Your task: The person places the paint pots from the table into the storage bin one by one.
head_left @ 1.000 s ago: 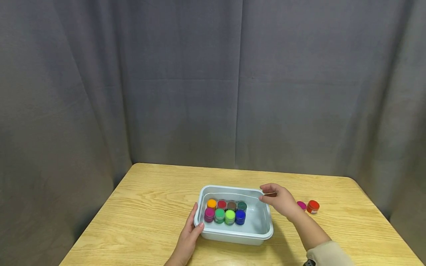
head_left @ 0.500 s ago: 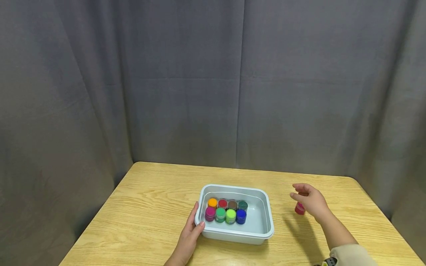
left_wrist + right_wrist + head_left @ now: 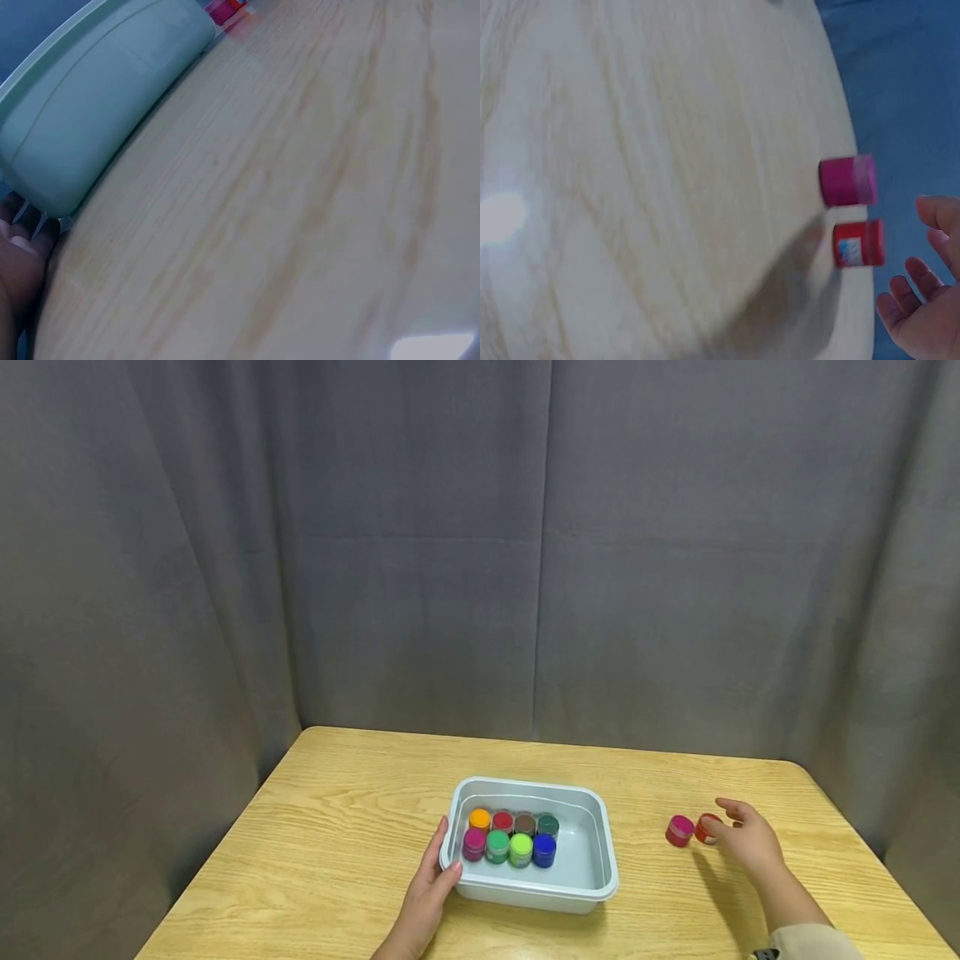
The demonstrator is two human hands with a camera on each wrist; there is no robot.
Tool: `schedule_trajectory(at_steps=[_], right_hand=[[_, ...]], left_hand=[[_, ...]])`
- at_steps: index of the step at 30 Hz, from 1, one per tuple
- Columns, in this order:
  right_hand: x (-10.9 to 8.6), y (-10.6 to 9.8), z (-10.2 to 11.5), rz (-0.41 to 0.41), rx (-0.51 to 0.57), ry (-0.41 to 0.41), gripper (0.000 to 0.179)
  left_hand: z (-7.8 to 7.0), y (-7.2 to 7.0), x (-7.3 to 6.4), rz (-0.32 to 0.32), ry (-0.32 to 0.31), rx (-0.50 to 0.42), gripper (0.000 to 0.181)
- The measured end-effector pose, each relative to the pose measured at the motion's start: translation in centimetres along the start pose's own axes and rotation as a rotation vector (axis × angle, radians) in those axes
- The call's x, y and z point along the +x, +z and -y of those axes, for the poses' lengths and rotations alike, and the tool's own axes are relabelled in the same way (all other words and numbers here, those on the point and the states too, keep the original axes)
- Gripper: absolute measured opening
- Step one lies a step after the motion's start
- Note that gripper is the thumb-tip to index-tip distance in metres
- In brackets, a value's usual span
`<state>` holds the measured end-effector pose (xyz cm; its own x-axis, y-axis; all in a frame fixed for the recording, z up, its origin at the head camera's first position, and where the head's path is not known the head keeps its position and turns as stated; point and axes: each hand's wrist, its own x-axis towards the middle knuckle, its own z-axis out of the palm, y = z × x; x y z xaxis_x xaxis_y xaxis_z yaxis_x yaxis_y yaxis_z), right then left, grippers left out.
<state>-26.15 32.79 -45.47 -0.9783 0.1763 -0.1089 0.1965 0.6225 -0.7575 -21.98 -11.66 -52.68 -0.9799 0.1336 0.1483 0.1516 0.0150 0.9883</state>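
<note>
A person's two hands work at a wooden table (image 3: pixel 337 827) in front of a grey curtain (image 3: pixel 375 568).

The right hand (image 3: pixel 746 842) hovers low over the table with its fingers (image 3: pixel 937 212) loosely spread, grasping nothing. A red jar (image 3: pixel 706 828) stands just off its fingertips; in the head view the fingers seem to meet the jar, but the right wrist view shows a gap, so they are close without a grip. A pink jar (image 3: pixel 680 831) stands just beyond the red one, on the side away from the hand, the two jars nearly touching (both upright on the table).

The left hand (image 3: pixel 426 897) rests against the near left corner of a pale tub (image 3: pixel 609 868), thumb along the rim and fingers against the outer wall. The fingers look fairly straight, steadying rather than clasping, though the left wrist view shows only the palm edge (image 3: pixel 19 259) beside the tub wall.

Inside the tub, just past the left thumb, eight jars (image 3: pixel 510 837) stand upright in two rows of four. The far row is orange, red, brown and dark green. The near row is magenta, green, lime and blue. The tub's half farther from the left hand shows bare floor.
</note>
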Motion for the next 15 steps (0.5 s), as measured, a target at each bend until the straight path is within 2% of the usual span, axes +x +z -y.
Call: schedule_trajectory(at_steps=[7,15], right_hand=[[0.7,0.2,-2.3,0.037,0.002,0.03,0.073],[1.2,0.5,-2.7,0.048,0.015,0.026,0.076]], left_hand=[[0.0,0.0,0.0,0.004,-0.007,-0.01,0.064],[-0.1,0.0,0.1,0.001,-0.021,0.0,0.065]])
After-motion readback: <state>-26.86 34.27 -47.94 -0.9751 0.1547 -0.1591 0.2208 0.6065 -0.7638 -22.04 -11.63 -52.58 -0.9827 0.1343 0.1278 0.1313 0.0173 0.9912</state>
